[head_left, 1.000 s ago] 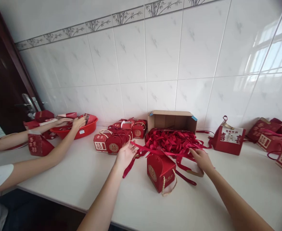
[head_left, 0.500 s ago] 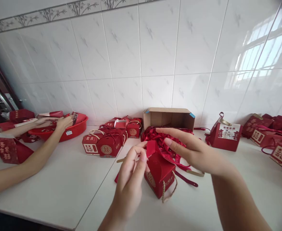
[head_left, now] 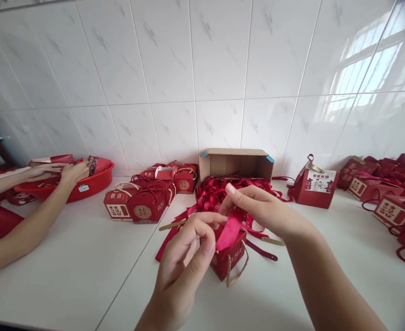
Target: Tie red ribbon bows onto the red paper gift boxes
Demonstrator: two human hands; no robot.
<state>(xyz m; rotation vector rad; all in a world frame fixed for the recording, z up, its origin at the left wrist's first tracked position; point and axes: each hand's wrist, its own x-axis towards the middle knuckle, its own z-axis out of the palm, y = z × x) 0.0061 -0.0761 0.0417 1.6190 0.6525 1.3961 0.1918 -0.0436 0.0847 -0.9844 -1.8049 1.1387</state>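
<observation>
A short stretch of crimson satin ribbon (head_left: 230, 231) runs between my hands. My left hand (head_left: 185, 264) pinches its lower end between thumb and fingers. At the upper end, my right hand (head_left: 269, 209) has its fingers curled round the ribbon, its thumb raised. Right below stands a small red gift box (head_left: 237, 254), partly hidden by the ribbon and my left hand. A twisted cream rope handle (head_left: 237, 276) hangs from its side. Behind my hands lies a heap of red ribbons (head_left: 207, 195) in front of an open cardboard box (head_left: 237, 151).
Red gift boxes (head_left: 142, 212) are grouped at left centre. One house-shaped box (head_left: 315, 193) stands right of the cardboard box, with more boxes (head_left: 390, 211) at far right. At left, another person's hands (head_left: 73, 172) work over a red basin (head_left: 97, 186).
My right hand has come down and closed on the ribbon, which now spans both hands. My left hand keeps its pinch. The camera view has shifted slightly.
</observation>
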